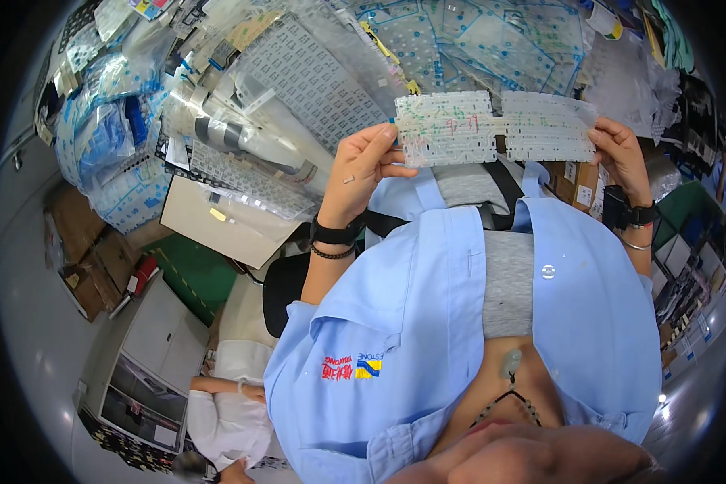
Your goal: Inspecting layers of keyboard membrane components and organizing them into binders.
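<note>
Stretched between my two hands is a thin whitish translucent sheet [447,129], cut with rows of small slots and holes. It has two panels joined by a narrow middle part, and green and red handwriting on it. My left hand [361,169] pinches its left end, thumb on top and fingers underneath. At the opposite end, my right hand [619,153] grips the edge between thumb and fingers. The sheet is held up close to the near side of the worktable, slightly bowed.
Patterned grey sheets in clear plastic [306,77] lie on the table beyond my left hand. Blue-dotted plastic bags [492,48] cover the far side. A beige board [218,222] juts from the table's left edge. Another person in white [230,403] is behind at lower left, near a grey cabinet [149,323].
</note>
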`<state>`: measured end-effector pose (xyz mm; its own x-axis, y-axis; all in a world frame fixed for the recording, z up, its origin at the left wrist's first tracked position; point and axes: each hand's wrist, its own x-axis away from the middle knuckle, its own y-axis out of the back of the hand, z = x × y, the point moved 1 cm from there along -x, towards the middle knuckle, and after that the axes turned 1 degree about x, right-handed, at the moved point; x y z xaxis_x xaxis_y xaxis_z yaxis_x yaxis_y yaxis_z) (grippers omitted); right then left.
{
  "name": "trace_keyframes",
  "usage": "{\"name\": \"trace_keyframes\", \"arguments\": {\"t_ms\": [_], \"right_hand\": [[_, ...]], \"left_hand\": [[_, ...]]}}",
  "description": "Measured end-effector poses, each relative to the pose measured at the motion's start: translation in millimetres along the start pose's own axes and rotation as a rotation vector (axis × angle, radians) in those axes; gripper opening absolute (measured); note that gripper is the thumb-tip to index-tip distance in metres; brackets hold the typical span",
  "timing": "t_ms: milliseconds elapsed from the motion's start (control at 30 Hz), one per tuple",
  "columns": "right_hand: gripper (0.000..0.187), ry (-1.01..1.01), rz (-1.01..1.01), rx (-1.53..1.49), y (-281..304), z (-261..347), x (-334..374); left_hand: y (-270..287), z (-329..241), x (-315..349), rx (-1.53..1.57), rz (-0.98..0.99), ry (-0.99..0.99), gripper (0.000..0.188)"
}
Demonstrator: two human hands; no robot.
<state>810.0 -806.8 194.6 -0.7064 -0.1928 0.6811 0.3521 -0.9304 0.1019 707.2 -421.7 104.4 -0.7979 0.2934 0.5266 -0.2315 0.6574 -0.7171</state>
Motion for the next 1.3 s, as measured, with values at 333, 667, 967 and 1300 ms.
{"name": "trace_keyframes", "arguments": {"t_ms": [333, 667, 967, 1300], "right_hand": [[0.031, 0.002, 0.017, -0.012, -2.5, 2.2, -1.0], [0.031, 0.005, 0.025, -0.034, -1.9, -2.8, -2.1], [0.033, 0.035, 0.023, -0.008, -1.3, -3.8, -2.9], [0.035, 0.025, 0.024, 0.015, -21.0, 5.7, -0.3]], "left_hand": [[-5.7, -5.1, 2.2, -0.087, -0.01, 0.024, 0.029], [-3.0, -5.5, 5.6, -0.105, -0.045, 0.012, 0.031], [-10.8, -8.4, 4.1, -0.247, -0.086, 0.0, 0.03], [6.7, -4.0, 7.6, -0.231, -0.088, 0.02, 0.023]]}}
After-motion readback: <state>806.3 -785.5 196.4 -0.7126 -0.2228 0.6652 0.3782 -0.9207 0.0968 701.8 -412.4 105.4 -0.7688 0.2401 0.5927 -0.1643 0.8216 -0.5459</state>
